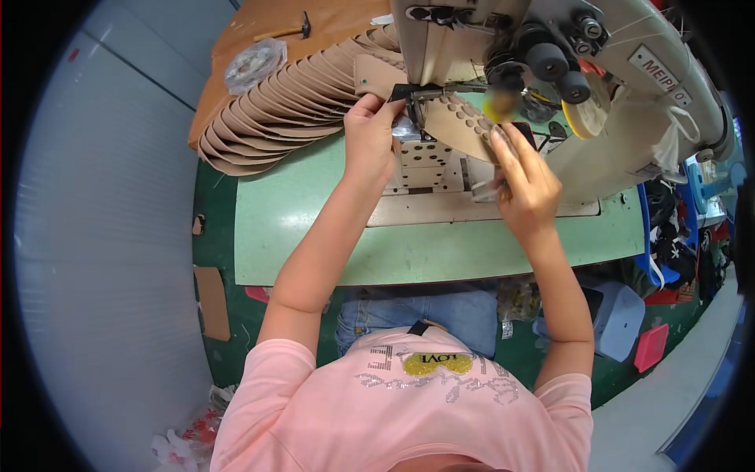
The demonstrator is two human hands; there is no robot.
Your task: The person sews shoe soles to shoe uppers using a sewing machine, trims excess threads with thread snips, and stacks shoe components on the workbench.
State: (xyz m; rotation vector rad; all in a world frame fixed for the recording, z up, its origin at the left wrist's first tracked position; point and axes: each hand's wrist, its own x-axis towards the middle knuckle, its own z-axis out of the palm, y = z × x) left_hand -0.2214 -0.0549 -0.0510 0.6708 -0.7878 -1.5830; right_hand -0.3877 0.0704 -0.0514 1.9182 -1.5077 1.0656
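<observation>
A tan leather-like piece with a row of round holes or scallops lies under the needle area of a sewing machine. My left hand is closed in a pinch at a tan edge just left of the presser foot; the fingertips are partly hidden there. On the right, my right hand has its fingers on top of the piece's right end, with the thumb out of sight beneath. Another tan section with a small green dot shows behind my left hand; whether it belongs to the same piece I cannot tell.
A long fanned row of tan pieces lies left of the machine on the green table. Behind it are a clear plastic bag and a hammer. Blue bins stand at the lower right, and a wall rises at left.
</observation>
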